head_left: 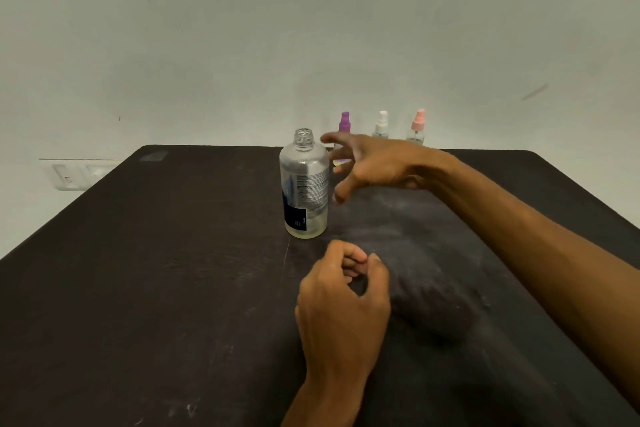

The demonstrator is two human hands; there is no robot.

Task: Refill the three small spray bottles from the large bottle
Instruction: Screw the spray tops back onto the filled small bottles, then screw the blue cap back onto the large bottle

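The large bottle [304, 184] is clear, glossy plastic with a paper-like printed label. Behind it at 1 o'clock, three small spray bottles [381, 128] look clear, with matt plastic tops in purple, white and pink. The worktop [138, 270] is dark, matt, scuffed and dusty.
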